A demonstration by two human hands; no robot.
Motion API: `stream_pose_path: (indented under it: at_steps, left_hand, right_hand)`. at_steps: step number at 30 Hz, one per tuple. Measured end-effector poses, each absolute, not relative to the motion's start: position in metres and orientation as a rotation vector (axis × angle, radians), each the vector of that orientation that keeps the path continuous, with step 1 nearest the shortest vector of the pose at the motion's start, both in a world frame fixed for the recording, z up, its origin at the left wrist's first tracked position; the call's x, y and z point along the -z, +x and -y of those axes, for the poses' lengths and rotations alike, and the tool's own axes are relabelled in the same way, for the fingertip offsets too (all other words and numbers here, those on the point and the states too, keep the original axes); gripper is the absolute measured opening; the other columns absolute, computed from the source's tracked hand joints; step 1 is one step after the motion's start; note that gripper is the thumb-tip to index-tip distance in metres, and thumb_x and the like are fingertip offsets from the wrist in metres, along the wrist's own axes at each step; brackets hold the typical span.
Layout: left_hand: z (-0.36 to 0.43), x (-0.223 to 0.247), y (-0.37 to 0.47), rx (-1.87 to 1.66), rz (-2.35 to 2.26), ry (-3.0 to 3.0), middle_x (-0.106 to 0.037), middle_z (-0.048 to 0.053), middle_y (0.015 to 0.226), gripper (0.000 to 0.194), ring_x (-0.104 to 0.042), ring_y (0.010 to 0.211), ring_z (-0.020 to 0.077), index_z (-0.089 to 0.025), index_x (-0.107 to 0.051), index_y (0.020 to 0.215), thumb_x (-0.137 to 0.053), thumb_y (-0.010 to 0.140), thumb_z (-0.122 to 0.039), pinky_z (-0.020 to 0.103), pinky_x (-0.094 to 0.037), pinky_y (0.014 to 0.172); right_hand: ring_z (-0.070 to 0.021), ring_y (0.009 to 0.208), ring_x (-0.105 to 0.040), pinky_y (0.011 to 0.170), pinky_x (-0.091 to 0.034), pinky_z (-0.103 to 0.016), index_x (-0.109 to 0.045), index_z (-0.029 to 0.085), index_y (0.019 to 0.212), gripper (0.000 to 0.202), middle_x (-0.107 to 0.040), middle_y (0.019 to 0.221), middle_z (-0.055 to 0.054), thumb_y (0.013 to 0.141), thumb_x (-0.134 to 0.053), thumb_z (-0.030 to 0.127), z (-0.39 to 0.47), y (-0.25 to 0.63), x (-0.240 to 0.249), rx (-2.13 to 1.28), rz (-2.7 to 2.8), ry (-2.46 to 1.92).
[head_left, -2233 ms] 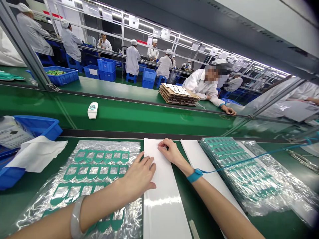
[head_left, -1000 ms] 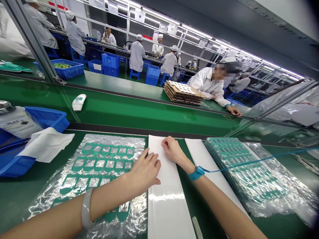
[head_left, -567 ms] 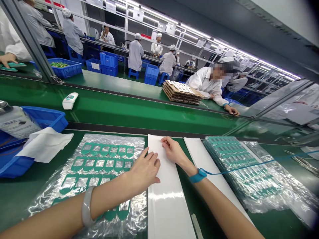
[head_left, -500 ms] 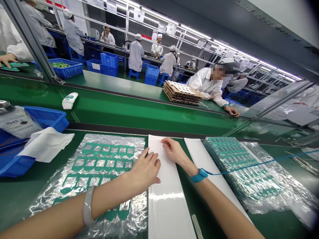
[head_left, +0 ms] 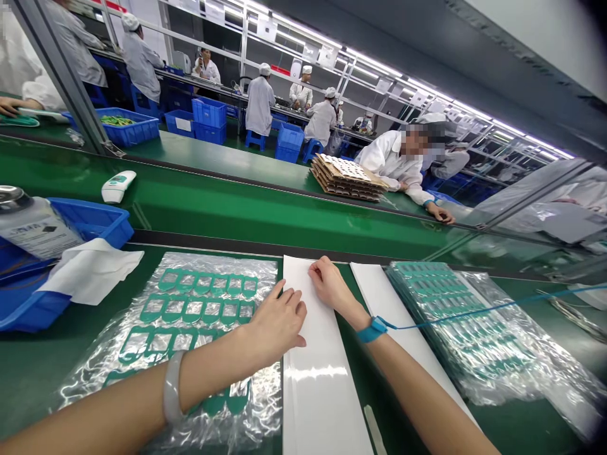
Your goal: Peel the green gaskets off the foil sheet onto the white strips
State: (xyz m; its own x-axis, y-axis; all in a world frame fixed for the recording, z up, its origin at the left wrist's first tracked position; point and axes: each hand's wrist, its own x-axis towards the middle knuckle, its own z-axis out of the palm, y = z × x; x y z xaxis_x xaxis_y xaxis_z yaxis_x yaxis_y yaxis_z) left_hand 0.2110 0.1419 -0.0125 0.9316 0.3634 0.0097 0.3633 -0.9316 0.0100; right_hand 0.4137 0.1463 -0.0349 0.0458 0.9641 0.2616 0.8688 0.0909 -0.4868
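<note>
A long, glossy white strip (head_left: 317, 398) runs up the bench between my arms. My left hand (head_left: 279, 319) lies over its left edge, fingers stretched out and slightly spread. Near the strip's far end my right hand (head_left: 328, 283) has thumb and fingertips pinched together; whatever is between them is too small or hidden to make out. Left of the strip, a clear plastic sheet (head_left: 265, 379) carries rows of green frame-shaped pieces (head_left: 192, 308), partly covered by my left forearm. Another white strip (head_left: 374, 284) lies to the right, partly under my right forearm.
A stack of plastic sheets with green pieces (head_left: 455, 316) lies at right. A blue cord (head_left: 474, 314) runs from my right wristband. At left stand a blue bin (head_left: 95, 218), a bottle (head_left: 38, 227) and a white cloth (head_left: 102, 272). Beyond, a green conveyor carries a white handheld device (head_left: 118, 188).
The white device on the green conveyor has shifted left. My right hand has moved up very slightly, still pinched; my left hand is nearly still. A co-worker's hand at far left has moved.
</note>
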Motion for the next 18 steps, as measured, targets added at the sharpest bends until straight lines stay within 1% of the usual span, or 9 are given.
stream_pose_path:
  at_steps: [4, 10, 14, 18]
  left_hand:
    - [-0.1419, 0.0142, 0.2112, -0.035, -0.584, 3.087, -0.049, 0.02, 0.136, 0.065, -0.045, 0.126, 0.0307, -0.006, -0.054, 0.126, -0.058, 0.087, -0.057, 0.05, -0.023, 0.115]
    - [-0.1403, 0.0137, 0.2113, -0.042, -0.582, 3.088, -0.051, 0.019, 0.135, 0.063, -0.046, 0.125, 0.0301, -0.006, -0.055, 0.125, -0.058, 0.087, -0.057, 0.05, -0.024, 0.114]
    - [-0.1411, 0.015, 0.2112, -0.051, -0.582, 3.089, -0.05, 0.019, 0.135, 0.065, -0.046, 0.124, 0.0302, -0.007, -0.055, 0.125, -0.059, 0.086, -0.058, 0.05, -0.024, 0.114]
    - [-0.1427, 0.0176, 0.2106, -0.059, -0.577, 3.089, -0.05, 0.019, 0.135, 0.065, -0.046, 0.125, 0.0311, -0.006, -0.055, 0.126, -0.059, 0.086, -0.057, 0.05, -0.024, 0.113]
  right_hand:
    - [-0.0196, 0.07, -0.048, 0.066, -0.038, -0.033, -0.04, 0.021, 0.074, 0.018, -0.048, 0.079, -0.005, 0.091, -0.038, 0.015, -0.147, 0.4115, 0.0324, -0.227, 1.899, -1.802]
    - [-0.0204, 0.07, -0.049, 0.065, -0.036, -0.032, -0.038, 0.022, 0.077, 0.016, -0.051, 0.078, -0.005, 0.092, -0.034, 0.018, -0.1422, 0.4084, 0.0284, -0.27, 1.908, -1.79]
    - [-0.0188, 0.068, -0.051, 0.063, -0.036, -0.03, -0.041, 0.021, 0.08, 0.015, -0.055, 0.076, -0.003, 0.093, -0.035, 0.02, -0.1421, 0.4096, 0.0276, -0.364, 1.874, -1.778]
    - [-0.018, 0.071, -0.056, 0.067, -0.039, -0.029, -0.051, 0.019, 0.083, 0.017, -0.061, 0.078, -0.004, 0.091, -0.036, 0.019, -0.1462, 0.4138, 0.0272, -0.464, 1.82, -1.793]
